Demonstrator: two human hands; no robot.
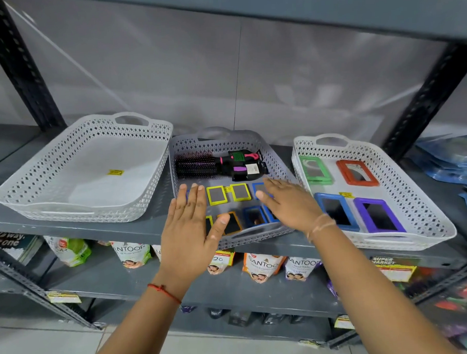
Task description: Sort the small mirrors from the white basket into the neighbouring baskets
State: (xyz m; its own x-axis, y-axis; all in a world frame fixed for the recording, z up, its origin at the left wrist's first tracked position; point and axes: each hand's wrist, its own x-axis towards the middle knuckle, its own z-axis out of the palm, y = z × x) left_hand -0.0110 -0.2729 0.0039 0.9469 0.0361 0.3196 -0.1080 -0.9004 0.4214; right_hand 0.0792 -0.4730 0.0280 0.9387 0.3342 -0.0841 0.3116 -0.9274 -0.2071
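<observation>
Three perforated baskets stand on a grey shelf. The middle grey basket (275, 159) holds small framed mirrors: two yellow ones (216, 195) (240, 192), an orange one (233, 223), blue ones (253, 216) and others half hidden under my hands. My left hand (189, 227) hovers flat over its left front, fingers apart, empty. Over the basket's right side my right hand (289, 203) is spread and empty too. The left white basket (40, 180) has only a yellow sticker inside. The right white basket (420, 195) holds larger green (313, 170), red (356, 172), blue (335, 211) and purple (378, 216) mirrors.
Black hairbrushes (218, 164) with pink and purple parts lie at the back of the middle basket. Blue packets (451, 159) are stacked at the far right of the shelf. Pouches of hand wash (261, 266) stand on the shelf below. Dark steel uprights frame both sides.
</observation>
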